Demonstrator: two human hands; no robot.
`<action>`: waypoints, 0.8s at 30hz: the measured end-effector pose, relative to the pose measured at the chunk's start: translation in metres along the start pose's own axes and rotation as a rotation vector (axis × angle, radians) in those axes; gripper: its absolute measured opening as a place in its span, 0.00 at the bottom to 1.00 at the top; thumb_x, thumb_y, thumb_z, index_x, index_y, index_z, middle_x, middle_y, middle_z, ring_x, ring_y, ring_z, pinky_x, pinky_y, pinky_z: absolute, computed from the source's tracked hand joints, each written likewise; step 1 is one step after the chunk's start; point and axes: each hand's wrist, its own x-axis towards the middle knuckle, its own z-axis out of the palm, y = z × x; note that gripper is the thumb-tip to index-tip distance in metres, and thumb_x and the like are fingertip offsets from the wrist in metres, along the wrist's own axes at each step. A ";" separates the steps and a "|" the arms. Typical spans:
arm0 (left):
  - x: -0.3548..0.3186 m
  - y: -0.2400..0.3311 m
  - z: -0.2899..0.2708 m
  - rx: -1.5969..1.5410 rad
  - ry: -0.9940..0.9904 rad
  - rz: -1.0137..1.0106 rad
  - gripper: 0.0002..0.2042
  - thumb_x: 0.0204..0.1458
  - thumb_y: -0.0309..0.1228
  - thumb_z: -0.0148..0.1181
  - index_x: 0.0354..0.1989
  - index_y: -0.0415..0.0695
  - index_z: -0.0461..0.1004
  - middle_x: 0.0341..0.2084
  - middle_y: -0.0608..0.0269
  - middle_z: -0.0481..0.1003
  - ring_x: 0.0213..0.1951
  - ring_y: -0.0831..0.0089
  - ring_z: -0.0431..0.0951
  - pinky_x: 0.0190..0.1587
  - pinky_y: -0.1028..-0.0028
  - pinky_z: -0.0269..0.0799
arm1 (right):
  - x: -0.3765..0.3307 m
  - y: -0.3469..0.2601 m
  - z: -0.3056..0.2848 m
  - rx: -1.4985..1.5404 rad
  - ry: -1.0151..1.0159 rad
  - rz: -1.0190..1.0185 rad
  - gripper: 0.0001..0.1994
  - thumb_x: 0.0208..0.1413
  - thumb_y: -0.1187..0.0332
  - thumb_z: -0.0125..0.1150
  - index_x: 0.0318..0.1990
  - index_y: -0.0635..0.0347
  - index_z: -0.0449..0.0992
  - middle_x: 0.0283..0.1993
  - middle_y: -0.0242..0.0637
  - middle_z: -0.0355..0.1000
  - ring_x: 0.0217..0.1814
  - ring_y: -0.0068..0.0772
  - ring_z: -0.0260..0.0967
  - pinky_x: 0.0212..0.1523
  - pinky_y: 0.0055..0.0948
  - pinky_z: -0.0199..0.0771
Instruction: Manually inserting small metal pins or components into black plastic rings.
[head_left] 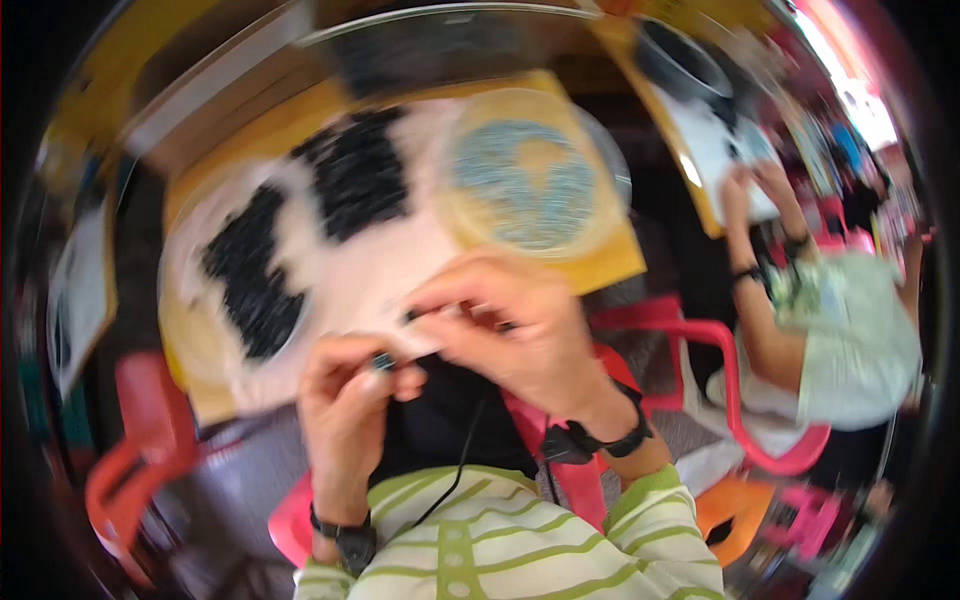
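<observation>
The picture is blurred by motion. My left hand [345, 400] pinches a small dark bead-like piece [383, 361] between thumb and fingers at the table's near edge. My right hand [505, 325] is just to its right, fingers curled and pinched on something small and dark that I cannot make out. Both hands hover over a white sheet [375, 265] on the yellow table [600, 262]. On the sheet lie two piles of small black pieces [355, 175], [250, 275]. A round shallow dish of light blue beads [525, 180] stands behind my right hand.
Another person in a pale shirt [850, 340] sits to the right on a pink chair [740, 400], hands on a white sheet on a neighbouring yellow table [700, 130]. A red chair [140, 460] stands at lower left. A thin black cable [460, 460] runs down my lap.
</observation>
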 end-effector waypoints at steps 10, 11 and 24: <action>-0.012 0.019 -0.028 -0.178 0.024 -0.098 0.09 0.53 0.19 0.60 0.42 0.35 0.72 0.37 0.53 0.78 0.37 0.70 0.80 0.43 0.73 0.77 | 0.014 -0.018 0.036 -0.087 -0.175 -0.045 0.08 0.50 0.78 0.65 0.39 0.62 0.80 0.37 0.34 0.74 0.31 0.19 0.71 0.29 0.18 0.69; -0.011 0.017 -0.029 -0.184 0.017 -0.097 0.09 0.53 0.19 0.60 0.42 0.35 0.72 0.36 0.54 0.78 0.36 0.71 0.80 0.43 0.73 0.77 | 0.014 -0.020 0.037 -0.078 -0.186 -0.041 0.07 0.50 0.78 0.65 0.39 0.63 0.80 0.37 0.34 0.74 0.32 0.20 0.71 0.29 0.18 0.70; -0.004 0.013 -0.033 -0.325 -0.029 -0.201 0.07 0.54 0.21 0.60 0.41 0.37 0.73 0.37 0.55 0.78 0.38 0.71 0.80 0.44 0.74 0.78 | 0.024 -0.022 0.037 -0.188 -0.278 -0.095 0.07 0.50 0.79 0.65 0.38 0.62 0.80 0.34 0.34 0.74 0.31 0.22 0.72 0.29 0.20 0.72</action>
